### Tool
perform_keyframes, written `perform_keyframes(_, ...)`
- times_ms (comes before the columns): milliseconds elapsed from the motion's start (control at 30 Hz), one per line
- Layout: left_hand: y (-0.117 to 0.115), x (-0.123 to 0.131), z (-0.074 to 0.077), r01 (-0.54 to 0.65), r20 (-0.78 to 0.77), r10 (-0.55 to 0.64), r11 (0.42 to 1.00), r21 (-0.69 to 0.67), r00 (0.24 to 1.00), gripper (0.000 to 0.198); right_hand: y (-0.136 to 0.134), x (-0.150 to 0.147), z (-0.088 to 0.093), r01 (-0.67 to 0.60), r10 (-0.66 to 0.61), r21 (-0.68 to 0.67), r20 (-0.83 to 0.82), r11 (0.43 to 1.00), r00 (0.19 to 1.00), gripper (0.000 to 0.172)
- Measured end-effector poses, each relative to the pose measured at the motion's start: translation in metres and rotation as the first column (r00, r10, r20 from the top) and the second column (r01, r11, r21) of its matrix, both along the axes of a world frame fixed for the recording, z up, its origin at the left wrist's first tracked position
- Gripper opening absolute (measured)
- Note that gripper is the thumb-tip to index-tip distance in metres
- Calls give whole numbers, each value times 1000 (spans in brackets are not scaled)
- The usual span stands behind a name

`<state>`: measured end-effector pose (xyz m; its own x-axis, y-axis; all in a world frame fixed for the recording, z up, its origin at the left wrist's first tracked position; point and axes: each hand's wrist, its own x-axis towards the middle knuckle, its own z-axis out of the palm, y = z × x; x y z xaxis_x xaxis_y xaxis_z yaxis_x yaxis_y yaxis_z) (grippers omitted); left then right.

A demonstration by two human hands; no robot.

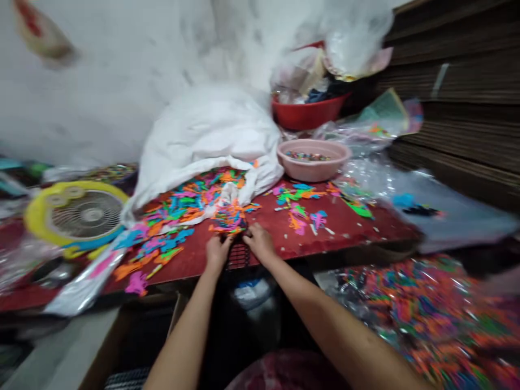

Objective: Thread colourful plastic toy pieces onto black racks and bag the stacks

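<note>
Both my arms reach forward to the near edge of a red table [349, 225]. My left hand [217, 251] and my right hand [260, 242] rest side by side with fingers curled, right at a small pile of colourful plastic pieces [229, 219]. What the fingers hold is blurred. A dark ribbed object [239, 255] lies between the hands at the table edge. Many more bright pieces [182, 203] spill from a big white sack [207, 138] just behind the pile.
A pink bowl [313, 160] with small bits stands at the back right, a red basin [306, 112] behind it. A yellow fan [77, 216] lies at left. Clear bags of colourful pieces [422, 314] fill the lower right. Stacked cardboard [467, 92] rises at right.
</note>
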<state>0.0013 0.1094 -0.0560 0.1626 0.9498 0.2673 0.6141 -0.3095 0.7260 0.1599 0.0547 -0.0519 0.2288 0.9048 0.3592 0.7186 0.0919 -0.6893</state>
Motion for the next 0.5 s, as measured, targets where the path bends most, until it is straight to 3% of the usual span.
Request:
perform_keyframes(300, -8, -3, 1, 121, 316, -120, 993, 15, 941, 42, 10, 9, -5, -92, 93, 66, -16, 994, 996, 10)
perform_keyframes(400, -11, -2, 3, 153, 412, -157, 987, 43, 898, 45, 18, 18, -2, -119, 126, 114, -57, 986, 990, 49)
perform_keyframes(500, -13, -2, 6, 181, 452, -198, 980, 82, 870, 50, 29, 27, 3, -254, 269, 123, -128, 959, 955, 90)
